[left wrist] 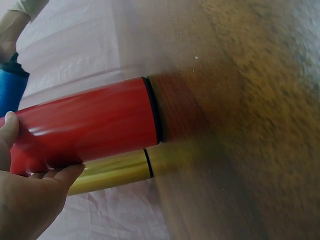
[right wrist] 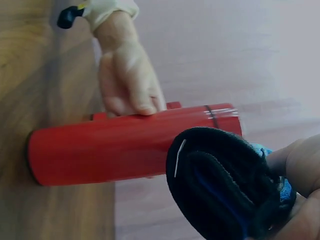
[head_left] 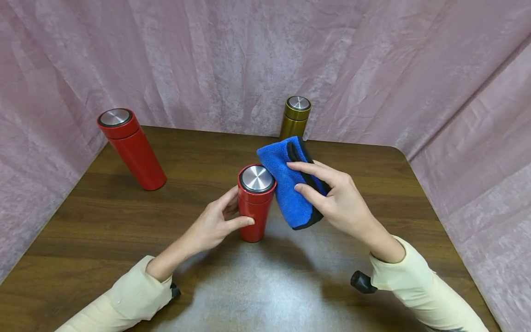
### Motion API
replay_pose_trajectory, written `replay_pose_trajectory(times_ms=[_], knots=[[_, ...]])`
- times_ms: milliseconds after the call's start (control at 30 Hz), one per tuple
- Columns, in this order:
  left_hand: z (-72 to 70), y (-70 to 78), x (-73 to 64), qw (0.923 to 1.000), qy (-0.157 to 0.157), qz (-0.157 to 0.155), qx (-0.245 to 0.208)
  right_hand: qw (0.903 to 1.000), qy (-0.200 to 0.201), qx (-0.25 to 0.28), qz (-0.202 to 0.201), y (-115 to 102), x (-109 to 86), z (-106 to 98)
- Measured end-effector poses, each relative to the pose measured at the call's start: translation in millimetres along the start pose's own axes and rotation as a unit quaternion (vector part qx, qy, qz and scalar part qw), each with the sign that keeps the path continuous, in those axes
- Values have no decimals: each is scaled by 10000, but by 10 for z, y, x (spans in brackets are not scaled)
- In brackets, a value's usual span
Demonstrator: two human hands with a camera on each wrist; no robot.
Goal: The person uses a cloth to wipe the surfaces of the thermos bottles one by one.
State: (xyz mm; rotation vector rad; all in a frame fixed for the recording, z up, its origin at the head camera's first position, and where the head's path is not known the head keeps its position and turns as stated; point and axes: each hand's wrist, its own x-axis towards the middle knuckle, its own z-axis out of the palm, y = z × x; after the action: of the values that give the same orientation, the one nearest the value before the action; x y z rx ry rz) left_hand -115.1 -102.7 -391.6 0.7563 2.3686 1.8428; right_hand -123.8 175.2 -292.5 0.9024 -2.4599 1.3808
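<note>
Cream sleeves (head_left: pixel 415 274) flanked the near red flask (head_left: pixel 260 207)

Left hand (head_left: pixel 215 222) gripped it between the worktop's (head_left: pixel 199 161) side edges, long axis upright, lid (head_left: pixel 257 179) up; right hand (head_left: pixel 338 196) pinched a blue cloth (head_left: pixel 284 180) beside its top, contact unclear. Wiping seemed in hand, the next stroke calling for a steady hold.

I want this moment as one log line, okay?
Left hand: grips upright red cylindrical flask | Right hand: holds folded blue fuzzy cloth | Cloth: beside flask's top | Behind: gold cylindrical flask
</note>
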Motion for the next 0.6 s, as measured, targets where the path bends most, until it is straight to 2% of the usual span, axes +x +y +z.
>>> replay_pose_trajectory(times_ms=[300, 600], knots=[[-3, 4, -7, 10000, -45, -57, 53, 9988, -372, 4, 308, 220, -96, 194], [6, 7, -17, 9999, 5, 12, 132, 9943, -798, -337, 621, 509, -242, 479]])
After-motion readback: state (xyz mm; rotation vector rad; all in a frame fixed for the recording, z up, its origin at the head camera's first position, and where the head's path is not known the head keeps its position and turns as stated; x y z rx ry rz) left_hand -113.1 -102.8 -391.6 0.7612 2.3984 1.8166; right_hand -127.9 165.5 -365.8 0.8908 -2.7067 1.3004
